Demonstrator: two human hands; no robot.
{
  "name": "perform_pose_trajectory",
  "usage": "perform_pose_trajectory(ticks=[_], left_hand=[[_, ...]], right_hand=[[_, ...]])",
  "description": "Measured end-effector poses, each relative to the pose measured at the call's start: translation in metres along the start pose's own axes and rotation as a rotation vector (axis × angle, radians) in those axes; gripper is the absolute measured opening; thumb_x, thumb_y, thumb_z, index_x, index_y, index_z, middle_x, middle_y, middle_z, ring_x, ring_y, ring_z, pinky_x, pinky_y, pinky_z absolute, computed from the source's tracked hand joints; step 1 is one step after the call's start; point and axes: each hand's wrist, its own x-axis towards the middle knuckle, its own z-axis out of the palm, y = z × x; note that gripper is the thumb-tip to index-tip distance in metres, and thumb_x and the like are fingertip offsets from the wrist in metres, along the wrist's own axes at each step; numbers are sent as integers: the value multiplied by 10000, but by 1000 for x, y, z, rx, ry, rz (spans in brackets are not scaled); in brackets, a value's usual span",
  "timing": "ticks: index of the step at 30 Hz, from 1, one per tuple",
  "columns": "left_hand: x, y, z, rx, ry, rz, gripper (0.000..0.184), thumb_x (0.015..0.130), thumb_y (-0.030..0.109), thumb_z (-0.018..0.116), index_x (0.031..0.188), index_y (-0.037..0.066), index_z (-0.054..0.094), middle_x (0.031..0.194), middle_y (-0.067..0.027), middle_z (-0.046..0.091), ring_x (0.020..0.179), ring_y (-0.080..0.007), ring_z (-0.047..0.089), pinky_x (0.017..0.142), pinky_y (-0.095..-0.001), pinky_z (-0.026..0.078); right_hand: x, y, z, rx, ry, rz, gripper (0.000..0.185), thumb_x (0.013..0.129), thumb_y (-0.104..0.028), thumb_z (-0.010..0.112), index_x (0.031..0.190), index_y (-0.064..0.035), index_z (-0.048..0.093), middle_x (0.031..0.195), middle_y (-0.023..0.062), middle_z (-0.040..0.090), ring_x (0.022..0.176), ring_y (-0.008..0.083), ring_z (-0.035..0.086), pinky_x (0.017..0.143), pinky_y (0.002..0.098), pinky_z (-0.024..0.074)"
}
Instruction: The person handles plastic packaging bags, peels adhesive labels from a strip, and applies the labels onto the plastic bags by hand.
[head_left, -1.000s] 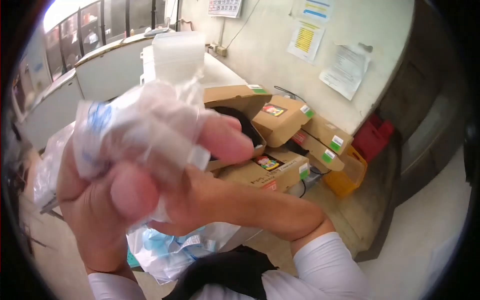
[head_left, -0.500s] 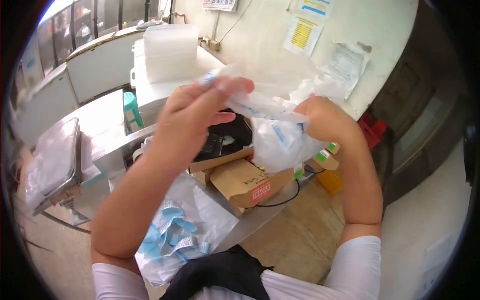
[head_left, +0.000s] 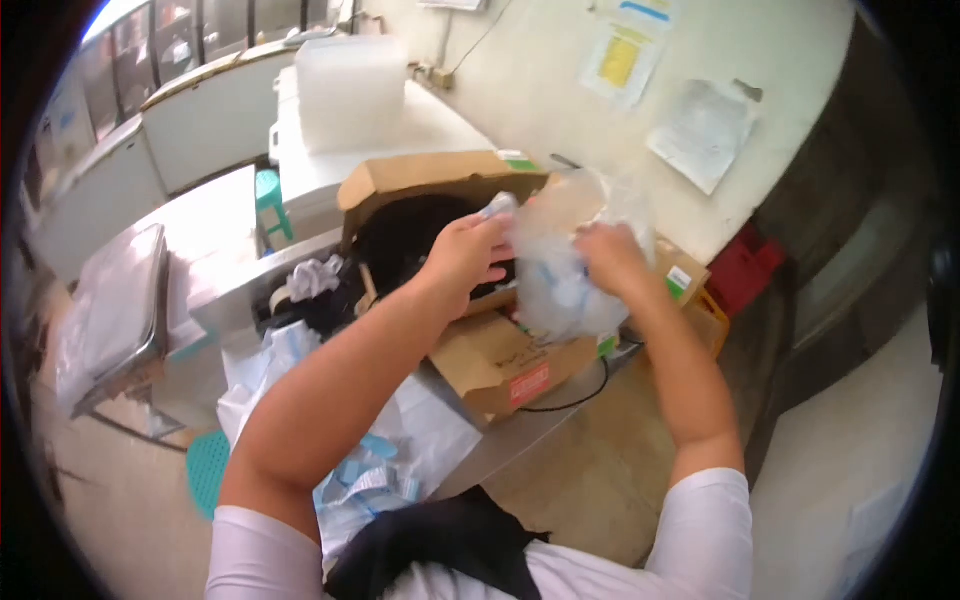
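Wall point(head_left: 540, 105): papers point(head_left: 703, 135) hang there.
Bag point(head_left: 560, 300): held up before the boxes point(head_left: 490, 365), partly hiding them.
Right hand point(head_left: 612, 258): closed on the bag.
Left hand point(head_left: 465, 255): half-curled at the bag's edge; cannot tell if gripping.
Cable point(head_left: 575, 407): loops beside the boxes.

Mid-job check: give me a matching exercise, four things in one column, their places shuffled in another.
1. crumpled translucent plastic bag
2. white paper with a yellow block
3. boxy translucent plastic stack
4. crumpled light-blue strips

A. on a white plastic sheet
B. on the pale wall
C. in the bare right hand
D. on a white flat-topped unit

Pairs: 1-C, 2-B, 3-D, 4-A
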Motion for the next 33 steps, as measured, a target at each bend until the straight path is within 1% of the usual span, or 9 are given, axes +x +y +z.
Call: perform_pose_trajectory(ticks=[6,9,13,18,22,24,27,30,33], left_hand=[[-56,11,-82,381,-105,66,462,948,378,669,1302,82,646,1254,-63,668,1188,-172,588,980,-365,471],[-114,3,-134,394,-3,79,452,958,365,656,1294,63,650,1185,-77,701,1083,-167,640,932,-327,495],[-191,-32,-186,381,143,-30,433,968,337,642,1289,46,648,1136,-79,720,1017,-160,666,872,-305,509],[-261,-89,-213,477,368,-92,490,885,278,748,1304,51,637,1168,-85,713,1054,-179,662,884,-330,507],[-292,-121,-218,1175,373,75,672,749,137,813,1380,84,588,1370,-168,608,1278,-340,573,1071,-403,464],[-294,-143,-221,1296,365,82,565,795,59,722,1349,79,608,1300,-190,645,1193,-353,623,1022,-410,494],[-290,-152,-230,1142,535,-217,449,838,-6,616,1282,53,645,1175,-203,695,1082,-357,672,955,-422,522],[-302,-163,-238,1025,756,-3,385,858,-9,544,1199,83,698,1085,-206,704,991,-389,675,894,-462,527],[-310,-160,-243,1053,804,-107,398,840,-48,560,1192,67,705,1077,-208,713,995,-365,689,896,-434,536]], right_hand=[[-62,-7,-32,381,644,-82,681,731,24,690,1393,-30,539,1432,180,554,1372,333,483,1173,414,328],[-104,-55,-23,774,856,97,405,916,-23,633,1320,2,604,1363,159,620,1267,234,567,1102,368,404],[-143,-142,37,1554,434,58,204,940,-104,681,1130,-30,683,1056,74,720,977,149,657,907,304,510],[-148,-254,103,1405,-286,-14,316,862,-197,771,1109,-9,718,964,106,720,878,174,672,787,302,536],[-126,-300,127,1102,23,-122,310,871,-239,736,1080,-11,726,957,134,713,934,282,672,817,386,538],[-111,-317,144,977,255,-219,275,874,-242,714,1047,-29,733,955,132,709,956,331,660,827,426,531],[-84,-310,137,970,-31,-346,190,872,-203,693,991,-58,726,967,119,708,958,360,655,828,440,523],[-68,-305,110,1019,101,-285,139,864,-175,683,953,-73,717,977,121,707,940,376,650,808,441,518],[-57,-297,97,1224,41,-183,168,915,-214,685,953,-51,703,905,104,698,806,251,660,734,361,507]])
